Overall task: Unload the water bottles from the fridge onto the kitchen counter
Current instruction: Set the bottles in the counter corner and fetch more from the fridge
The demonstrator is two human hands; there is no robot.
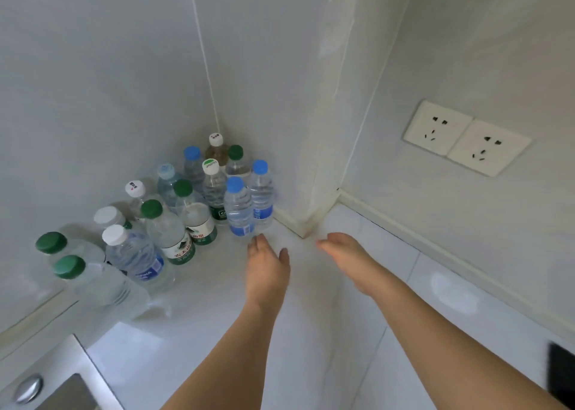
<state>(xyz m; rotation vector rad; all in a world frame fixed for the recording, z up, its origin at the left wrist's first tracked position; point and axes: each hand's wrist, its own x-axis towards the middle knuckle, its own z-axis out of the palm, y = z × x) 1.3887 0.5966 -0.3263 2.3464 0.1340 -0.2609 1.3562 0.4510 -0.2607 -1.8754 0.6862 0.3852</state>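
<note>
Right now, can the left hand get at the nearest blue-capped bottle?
Probably yes: the left hand is open just in front of that bottle, with only bare counter between them.

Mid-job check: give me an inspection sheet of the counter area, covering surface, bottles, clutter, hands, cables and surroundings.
Surface: white kitchen counter, glossy, seamed.
Job's things: water bottles standing upright, clustered in the corner, with green, blue and white caps; nearest is a blue-capped bottle.
Clutter: nothing seen.
Hands: left hand open, just short of the blue-capped bottle; right hand open, holding nothing, over the counter.
Cables: nothing seen.
Surroundings: tiled walls, double wall socket at right, sink edge lower left, dark object at right edge.
</note>
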